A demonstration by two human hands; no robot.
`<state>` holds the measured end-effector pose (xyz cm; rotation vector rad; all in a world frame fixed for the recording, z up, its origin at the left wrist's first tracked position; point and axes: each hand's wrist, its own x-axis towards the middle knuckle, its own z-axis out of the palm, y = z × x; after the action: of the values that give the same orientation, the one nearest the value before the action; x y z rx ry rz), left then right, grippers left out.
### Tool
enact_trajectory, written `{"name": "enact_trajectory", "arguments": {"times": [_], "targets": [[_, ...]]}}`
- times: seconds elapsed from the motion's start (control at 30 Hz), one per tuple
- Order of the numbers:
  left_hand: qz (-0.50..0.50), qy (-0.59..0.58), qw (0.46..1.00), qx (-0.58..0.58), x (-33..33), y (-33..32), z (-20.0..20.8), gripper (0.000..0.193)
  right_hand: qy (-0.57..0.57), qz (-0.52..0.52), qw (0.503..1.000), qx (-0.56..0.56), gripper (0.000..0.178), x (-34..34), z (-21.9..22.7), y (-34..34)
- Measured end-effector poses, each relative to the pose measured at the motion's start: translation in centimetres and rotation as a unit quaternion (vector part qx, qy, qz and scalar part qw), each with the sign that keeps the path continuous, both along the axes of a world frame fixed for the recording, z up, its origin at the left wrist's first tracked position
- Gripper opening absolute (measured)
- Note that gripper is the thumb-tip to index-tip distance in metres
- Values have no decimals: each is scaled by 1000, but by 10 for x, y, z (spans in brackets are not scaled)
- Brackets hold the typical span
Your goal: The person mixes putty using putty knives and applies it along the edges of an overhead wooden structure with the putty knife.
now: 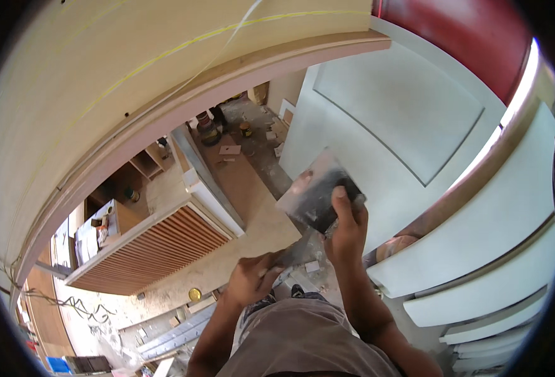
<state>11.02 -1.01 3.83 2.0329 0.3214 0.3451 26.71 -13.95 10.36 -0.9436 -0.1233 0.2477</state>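
My right hand (348, 232) grips a flat, shiny metal plate (318, 188), thumb on its face and fingers behind it. Its surface is partly dark and partly reflecting, with pale smears. Lower and to the left, my left hand (252, 278) is closed round the handle of what looks like a putty knife (297, 251). The grey blade points up and right, just under the plate's lower edge; whether they touch I cannot tell. Behind the plate stands a large pale door panel (365, 144) with a dark grooved line.
A wooden beam (227, 66) crosses overhead. To the left is a slatted wooden counter front (151, 254); several pale curved panels (478, 257) lean at the right. A yellow tin (194, 294), loose wires (70, 300) and scraps lie low left. A red surface (466, 38) shows top right.
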Motion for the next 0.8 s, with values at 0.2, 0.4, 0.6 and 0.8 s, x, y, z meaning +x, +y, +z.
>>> {"name": "enact_trajectory", "arguments": {"times": [0.2, 0.4, 0.6, 0.8], "targets": [[96, -172, 727, -658, 37, -31, 25, 53, -629, -35, 753, -187, 46, 1, -30, -35], [76, -228, 820, -519, 45, -23, 27, 50, -571, 74, 648, -500, 53, 39, -49, -38], [-65, -242, 947, -202, 55, 10, 19, 39, 131, 38, 987, 81, 30, 10, -11, -59], [-101, -148, 951, 251, 64, 23, 20, 75, 152, 267, 947, 96, 37, 9, -3, -52]]}}
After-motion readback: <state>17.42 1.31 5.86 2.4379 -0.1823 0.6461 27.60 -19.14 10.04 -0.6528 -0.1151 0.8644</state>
